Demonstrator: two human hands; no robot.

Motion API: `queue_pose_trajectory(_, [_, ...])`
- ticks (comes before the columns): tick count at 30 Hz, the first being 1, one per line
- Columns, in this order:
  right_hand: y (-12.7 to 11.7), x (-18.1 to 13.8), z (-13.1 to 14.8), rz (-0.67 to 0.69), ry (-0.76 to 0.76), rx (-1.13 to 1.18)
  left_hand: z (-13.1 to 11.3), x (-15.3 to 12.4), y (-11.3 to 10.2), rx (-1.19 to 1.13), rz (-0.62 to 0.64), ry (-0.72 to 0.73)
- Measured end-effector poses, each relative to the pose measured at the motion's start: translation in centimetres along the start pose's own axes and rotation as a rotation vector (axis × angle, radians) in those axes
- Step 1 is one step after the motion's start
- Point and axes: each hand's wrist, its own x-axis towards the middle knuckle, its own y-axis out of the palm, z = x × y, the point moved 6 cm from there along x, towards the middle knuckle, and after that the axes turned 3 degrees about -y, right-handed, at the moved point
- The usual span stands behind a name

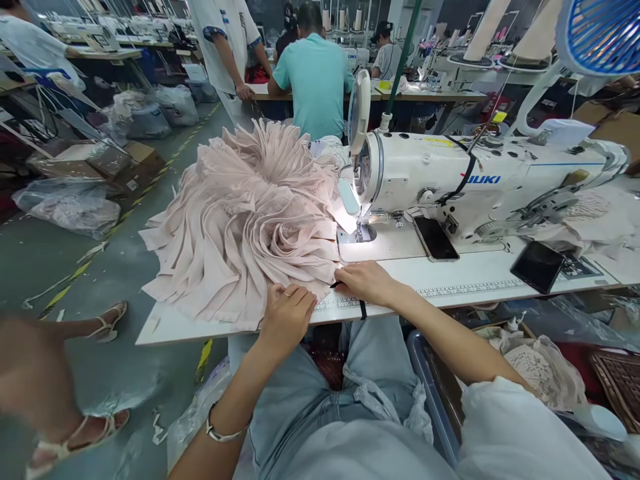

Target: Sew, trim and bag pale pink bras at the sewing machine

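Note:
A large fanned pile of pale pink fabric pieces (pixel 235 220) covers the left end of the white sewing table (pixel 165 325). My left hand (pixel 287 313) lies at the pile's front edge, fingers curled over the pink fabric there. Beside the pile's right front corner, my right hand (pixel 367 280) rests on the table with its fingers closed together. A small dark thing shows under those fingertips, too little of it to name. Just behind my right hand is the lit needle area (pixel 359 233) of a white sewing machine (pixel 425 167).
A phone (pixel 436 239) and a dark flat device (pixel 537 267) lie right of my hands. A blue fan (pixel 605 33) hangs upper right. Below the table stands a bin (pixel 435 400). At left, a passerby's legs (pixel 45 380) are near; co-workers (pixel 313 73) are beyond.

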Motion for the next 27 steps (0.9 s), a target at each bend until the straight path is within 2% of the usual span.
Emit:
queue_pose_trajectory(5, [-0.6,-0.9,-1.1,-0.021,0.031,0.091,-0.5,1.7,1.0,0.083,-0.027,0.021])
queue_pose_trajectory(9, [-1.7,-2.0,-3.9,-0.150,0.257,0.158,-0.8,2.8,2.4,0.041,0.024,0.082])
queue_pose_trajectory(11, [-1.6,-1.8,-4.7,-0.147,0.314,0.126,-0.4,2.9,2.7,0.013,0.061,0.059])
queue_pose_trajectory(14, [-0.9,-0.8,-4.5,-0.087,0.239,0.041,-0.1,2.6,2.6,-0.015,0.102,0.038])
queue_pose_trajectory(19, [0.0,0.3,-3.2,-0.074,0.068,-0.064,0.0,3.0,2.7,-0.008,0.123,0.041])
queue_pose_trajectory(24, [0.0,-0.2,-4.2,-0.105,0.144,-0.037,1.0,5.6,4.0,-0.016,0.123,-0.031])
queue_pose_trajectory(27, [-0.4,-0.1,-5.6,-0.156,0.242,-0.015,1.8,6.6,5.4,-0.034,0.256,-0.083])
